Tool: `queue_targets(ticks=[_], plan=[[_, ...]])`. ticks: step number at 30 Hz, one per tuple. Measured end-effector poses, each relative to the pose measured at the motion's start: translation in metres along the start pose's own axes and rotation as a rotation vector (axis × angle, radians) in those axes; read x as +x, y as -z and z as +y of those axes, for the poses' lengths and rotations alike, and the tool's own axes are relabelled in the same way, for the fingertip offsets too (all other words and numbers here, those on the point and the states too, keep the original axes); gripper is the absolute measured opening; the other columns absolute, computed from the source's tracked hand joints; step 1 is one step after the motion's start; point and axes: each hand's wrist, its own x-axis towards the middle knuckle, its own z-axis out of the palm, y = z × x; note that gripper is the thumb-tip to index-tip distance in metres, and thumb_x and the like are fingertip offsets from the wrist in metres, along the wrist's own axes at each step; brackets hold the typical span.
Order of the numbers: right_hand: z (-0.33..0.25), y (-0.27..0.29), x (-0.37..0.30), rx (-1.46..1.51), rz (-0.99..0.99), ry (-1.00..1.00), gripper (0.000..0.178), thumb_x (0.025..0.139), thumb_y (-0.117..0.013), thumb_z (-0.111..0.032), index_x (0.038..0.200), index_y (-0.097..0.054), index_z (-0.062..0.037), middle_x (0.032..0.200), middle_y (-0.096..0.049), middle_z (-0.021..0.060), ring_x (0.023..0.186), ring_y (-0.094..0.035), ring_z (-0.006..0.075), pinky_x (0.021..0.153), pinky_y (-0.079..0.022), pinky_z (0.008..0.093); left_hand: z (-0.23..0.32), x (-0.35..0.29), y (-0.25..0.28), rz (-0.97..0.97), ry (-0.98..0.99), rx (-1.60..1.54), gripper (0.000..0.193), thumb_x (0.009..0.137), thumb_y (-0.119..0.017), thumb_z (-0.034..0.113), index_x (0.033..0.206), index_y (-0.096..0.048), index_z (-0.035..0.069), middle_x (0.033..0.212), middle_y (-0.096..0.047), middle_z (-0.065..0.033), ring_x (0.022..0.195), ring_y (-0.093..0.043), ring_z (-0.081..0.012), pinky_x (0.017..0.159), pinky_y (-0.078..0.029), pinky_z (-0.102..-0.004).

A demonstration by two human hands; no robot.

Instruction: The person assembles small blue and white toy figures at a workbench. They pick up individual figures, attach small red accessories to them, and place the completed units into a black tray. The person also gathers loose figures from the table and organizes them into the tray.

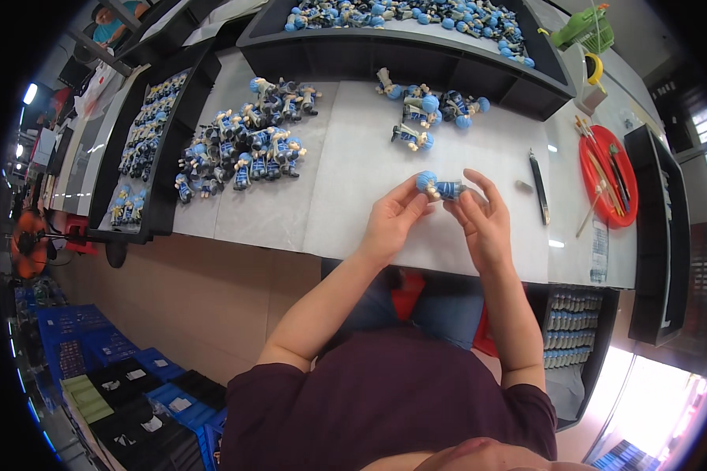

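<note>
Wearing dark purple shirt [393,385], nearest camera, just below the grip. Holding one small blue-capped figurine [450,190] sideways between both hands. Pinching cap end with left hand [393,224], thumb and fingers pressed to it. Pinching foot end with right hand [487,228], index finger lifted. Cannot tell whether touching white table [353,153] underneath. Note loose cluster of figurines [429,104] just beyond grip, slightly left. Note bigger pile of figurines [247,141] left of grip, then black side tray [182,129] of more, farther left. Note large black tray [408,59] beyond cluster, full of same. Right of grip, mark small grey block [523,186], slim dark tool [540,188], then red dish [633,180] with brushes [620,177]. Below and right of grip, mark dark tray [607,330] with figurines in rows.
</note>
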Motion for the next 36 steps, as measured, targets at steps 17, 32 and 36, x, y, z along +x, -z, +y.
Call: queue_targets(ticks=[17, 32, 36], plan=[[0.039, 0.010, -0.020, -0.386, -0.067, 0.166, 0.020, 0.089, -0.053, -0.005, 0.106, -0.056, 0.0057, 0.097, -0.061, 0.0111, 0.088, -0.060, 0.0150, 0.077, -0.048, 0.0256, 0.001, 0.001, 0.005, 0.044, -0.022, -0.083, 0.034, 0.091, -0.051, 0.014, 0.122, -0.048, 0.000, 0.105, -0.060, -0.0097, 0.095, -0.058, -0.0150, 0.084, -0.047, -0.0288], [0.038, 0.011, -0.021, -0.406, -0.057, 0.161, 0.020, 0.090, -0.052, -0.009, 0.103, -0.058, 0.0051, 0.092, -0.062, 0.0098, 0.086, -0.060, 0.0136, 0.075, -0.048, 0.0248, 0.002, 0.001, 0.004, 0.034, -0.022, -0.063, 0.034, 0.092, -0.050, 0.013, 0.122, -0.047, -0.001, 0.105, -0.060, -0.0081, 0.092, -0.058, -0.0130, 0.081, -0.047, -0.0276], [0.039, 0.013, -0.021, -0.400, -0.061, 0.165, 0.019, 0.089, -0.054, -0.008, 0.103, -0.058, 0.0051, 0.092, -0.062, 0.0097, 0.086, -0.060, 0.0134, 0.074, -0.048, 0.0246, 0.002, 0.001, 0.004, 0.036, -0.005, -0.071, 0.035, 0.092, -0.050, 0.014, 0.123, -0.047, -0.001, 0.106, -0.059, -0.0094, 0.093, -0.057, -0.0137, 0.083, -0.047, -0.0277]])
